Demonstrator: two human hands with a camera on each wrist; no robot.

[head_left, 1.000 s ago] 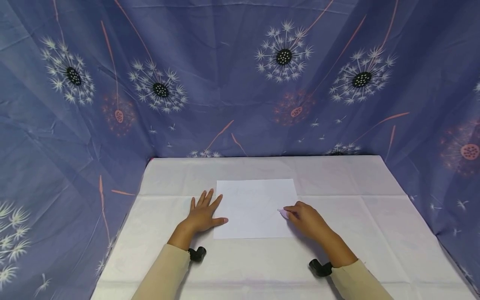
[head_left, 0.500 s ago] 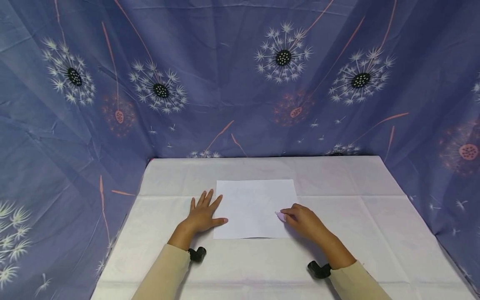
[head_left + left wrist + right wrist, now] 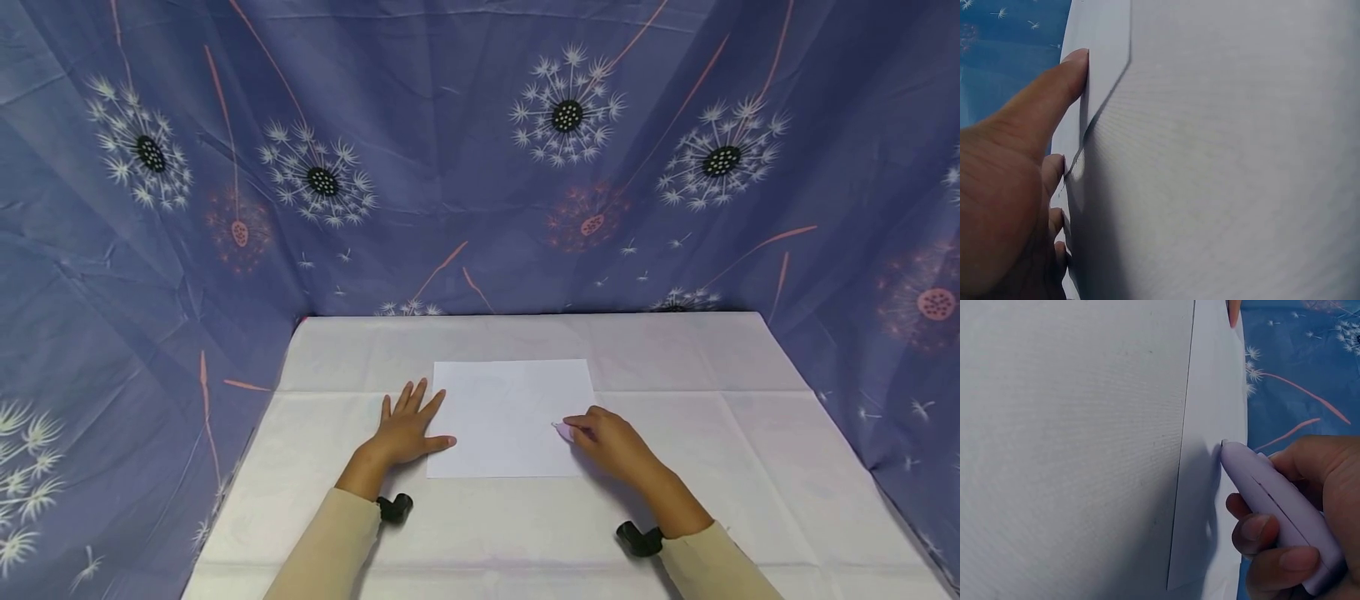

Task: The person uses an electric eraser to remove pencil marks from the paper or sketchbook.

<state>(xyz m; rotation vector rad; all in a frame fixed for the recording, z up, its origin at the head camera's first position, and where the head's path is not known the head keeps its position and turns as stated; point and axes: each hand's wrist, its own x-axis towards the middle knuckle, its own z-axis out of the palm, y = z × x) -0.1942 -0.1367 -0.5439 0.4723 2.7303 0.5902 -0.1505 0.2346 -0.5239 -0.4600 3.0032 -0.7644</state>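
A blank white sheet of paper (image 3: 502,408) lies flat in the middle of the cloth-covered table. My left hand (image 3: 401,433) rests with spread fingers at its left edge, thumb and index finger overlapping the paper. At the right side of the sheet, my right hand (image 3: 611,437) grips a small lavender utility knife (image 3: 1279,506) between thumb and curled fingers. The knife's short tip points left and meets the sheet in the right wrist view. Part of its rear end is hidden in the palm. The left thumb (image 3: 1072,72) shows close up in the left wrist view.
A white cloth (image 3: 480,533) with fold creases covers the table. Blue curtain fabric (image 3: 450,167) with dandelion prints hangs behind the table and along both sides. Black wrist cameras (image 3: 640,538) sit at the cuffs of the light sleeves (image 3: 330,542).
My right hand has shifted slightly left and toward me with the knife. The sheet's near edge bulged up a little half a second ago and is flat now. My left hand stays put.
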